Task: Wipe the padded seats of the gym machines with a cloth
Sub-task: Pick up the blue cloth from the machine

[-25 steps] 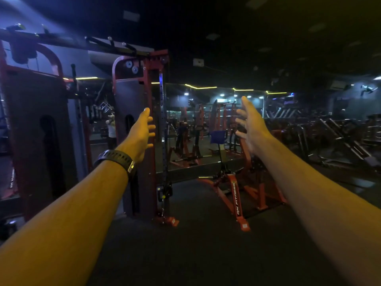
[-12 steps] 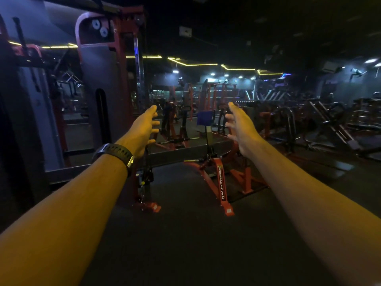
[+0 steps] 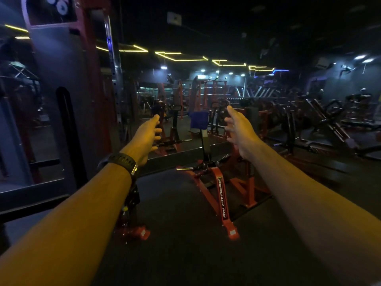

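Dim gym floor, neon strips overhead. Nearer than a second ago to red machine [image 3: 221, 195] at 12 o'clock, blue cloth [image 3: 199, 120] draped atop. Left hand [image 3: 147, 137], right hand [image 3: 239, 129] outstretched either side, fingers apart, empty. Probably reaching for cloth; wiping not started.

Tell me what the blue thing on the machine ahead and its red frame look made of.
Blue thing: probably soft matte fabric; it hangs with sagging edges, though the light is dim. Red frame: probably painted metal; straight rigid beams, slight sheen, white printed lettering.
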{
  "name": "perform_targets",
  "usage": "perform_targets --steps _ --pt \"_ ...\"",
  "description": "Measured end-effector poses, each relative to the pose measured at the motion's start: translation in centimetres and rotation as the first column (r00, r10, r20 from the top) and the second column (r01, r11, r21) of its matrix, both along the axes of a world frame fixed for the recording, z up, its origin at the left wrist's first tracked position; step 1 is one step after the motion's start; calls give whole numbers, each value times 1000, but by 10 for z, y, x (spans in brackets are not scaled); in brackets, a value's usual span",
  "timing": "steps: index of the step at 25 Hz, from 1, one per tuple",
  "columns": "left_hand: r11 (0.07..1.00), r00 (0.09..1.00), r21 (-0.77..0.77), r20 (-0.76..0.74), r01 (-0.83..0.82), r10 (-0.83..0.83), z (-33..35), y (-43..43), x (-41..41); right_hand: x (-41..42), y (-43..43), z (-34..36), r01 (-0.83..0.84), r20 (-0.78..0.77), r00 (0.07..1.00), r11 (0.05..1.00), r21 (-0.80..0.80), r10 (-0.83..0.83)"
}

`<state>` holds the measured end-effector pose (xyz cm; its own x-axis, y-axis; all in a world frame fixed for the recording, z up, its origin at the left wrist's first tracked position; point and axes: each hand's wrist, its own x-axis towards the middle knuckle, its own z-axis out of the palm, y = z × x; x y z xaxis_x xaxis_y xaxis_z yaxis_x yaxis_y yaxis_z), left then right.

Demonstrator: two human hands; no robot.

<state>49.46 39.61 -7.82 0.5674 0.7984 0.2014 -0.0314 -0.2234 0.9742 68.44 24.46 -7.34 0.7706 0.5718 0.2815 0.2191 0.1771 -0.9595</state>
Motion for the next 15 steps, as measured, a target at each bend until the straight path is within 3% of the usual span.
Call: perform_targets --steps 9,15 --pt "998 999 56 -38 -17 19 -31 241 250 255 243 -31 -5 10 1000 1000 -16 5" --pt "999 997 39 -64 -31 33 -11 402 431 441 406 -2 4 -18 1000 999 -41 -5"
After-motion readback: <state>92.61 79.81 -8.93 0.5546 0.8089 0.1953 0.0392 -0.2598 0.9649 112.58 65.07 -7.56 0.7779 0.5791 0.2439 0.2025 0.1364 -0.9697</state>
